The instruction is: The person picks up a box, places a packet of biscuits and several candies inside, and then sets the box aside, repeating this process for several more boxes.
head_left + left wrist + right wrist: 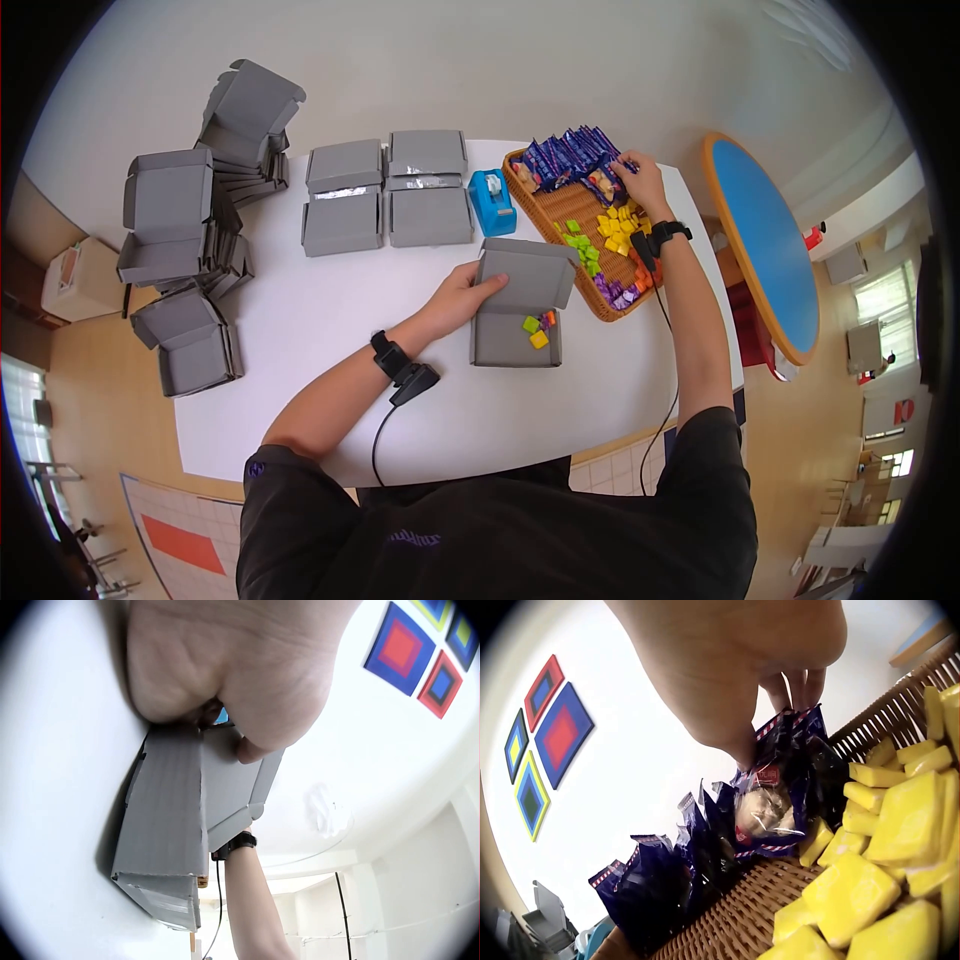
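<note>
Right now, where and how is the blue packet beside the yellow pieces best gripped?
Probably by its top edge, from above: the packet stands roughly upright with that edge raised, while yellow pieces lie close to its lower corner. The right hand pinches there.

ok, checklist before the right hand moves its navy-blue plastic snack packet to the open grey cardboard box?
1. Right hand pinching navy-blue plastic snack packet: ok.
2. Only one packet pinched: cannot tell, others crowd close.
3. Packet outside brown wicker basket: not ok, it is within the rim.
4. Grey cardboard box open: ok, left hand holds the lid.
5. Room inside: likely ok, bare floor beside green square piece and yellow square piece.
</note>
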Demonstrator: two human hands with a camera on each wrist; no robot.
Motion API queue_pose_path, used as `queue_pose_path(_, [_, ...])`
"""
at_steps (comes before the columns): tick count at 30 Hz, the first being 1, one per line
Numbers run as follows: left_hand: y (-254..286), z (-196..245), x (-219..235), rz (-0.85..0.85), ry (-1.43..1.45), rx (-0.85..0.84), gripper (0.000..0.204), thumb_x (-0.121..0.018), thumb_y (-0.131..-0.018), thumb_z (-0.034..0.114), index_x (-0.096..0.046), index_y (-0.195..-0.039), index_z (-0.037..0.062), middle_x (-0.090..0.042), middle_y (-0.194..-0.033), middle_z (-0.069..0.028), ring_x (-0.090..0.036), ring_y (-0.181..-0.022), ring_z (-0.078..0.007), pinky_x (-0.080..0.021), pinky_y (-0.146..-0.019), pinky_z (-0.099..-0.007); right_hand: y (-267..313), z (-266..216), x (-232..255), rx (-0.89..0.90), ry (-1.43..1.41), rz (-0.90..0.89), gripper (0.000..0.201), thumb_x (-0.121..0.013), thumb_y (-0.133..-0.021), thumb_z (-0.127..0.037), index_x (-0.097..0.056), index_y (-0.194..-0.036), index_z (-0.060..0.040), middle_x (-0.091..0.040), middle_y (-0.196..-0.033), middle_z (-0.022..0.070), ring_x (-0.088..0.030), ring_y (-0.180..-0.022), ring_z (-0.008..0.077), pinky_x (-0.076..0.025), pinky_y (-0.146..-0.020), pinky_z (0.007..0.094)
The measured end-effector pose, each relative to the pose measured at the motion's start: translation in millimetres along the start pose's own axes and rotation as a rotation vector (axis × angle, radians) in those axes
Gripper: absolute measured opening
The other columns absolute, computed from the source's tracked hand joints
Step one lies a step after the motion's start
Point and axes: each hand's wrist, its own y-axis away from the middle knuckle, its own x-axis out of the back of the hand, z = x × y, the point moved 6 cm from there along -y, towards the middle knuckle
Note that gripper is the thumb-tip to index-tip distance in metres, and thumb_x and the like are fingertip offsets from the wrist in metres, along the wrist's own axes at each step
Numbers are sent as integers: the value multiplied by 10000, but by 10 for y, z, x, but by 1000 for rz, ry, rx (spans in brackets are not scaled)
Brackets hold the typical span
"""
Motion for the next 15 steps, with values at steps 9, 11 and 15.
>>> queue_pose_path(9, [10, 26, -7, 4, -51, -39, 405, -577, -1096, 273, -631, -1367, -24, -725, -1221, -111, -676, -1115, -168, -528, -989, -324, 65, -41, 23, 68, 250, 124, 260, -784, -899, -349, -736, -957, -101, -750, -924, 110, -712, -862, 301, -534, -785, 407])
queue_pose_path(11, [18, 44, -13, 2, -50, -37, 405, -577, -1096, 272, -631, -1369, -23, -725, -1223, -111, -675, -1116, -168, -528, -989, -324, 95, -85, 57, 96, 291, 165, 254, -789, -896, -345, -742, -958, -104, -739, -931, 115, -702, -846, 311, -535, -790, 412])
queue_pose_path(15, [26, 63, -22, 6, -56, -30, 407, -578, -1096, 274, -631, -1372, -21, -726, -1226, -107, -674, -1118, -165, -527, -991, -324, 128, -196, 180, 246, 183, 327, 240, -804, -893, -295, -740, -957, -73, -717, -938, 123, -677, -796, 307, -538, -764, 392])
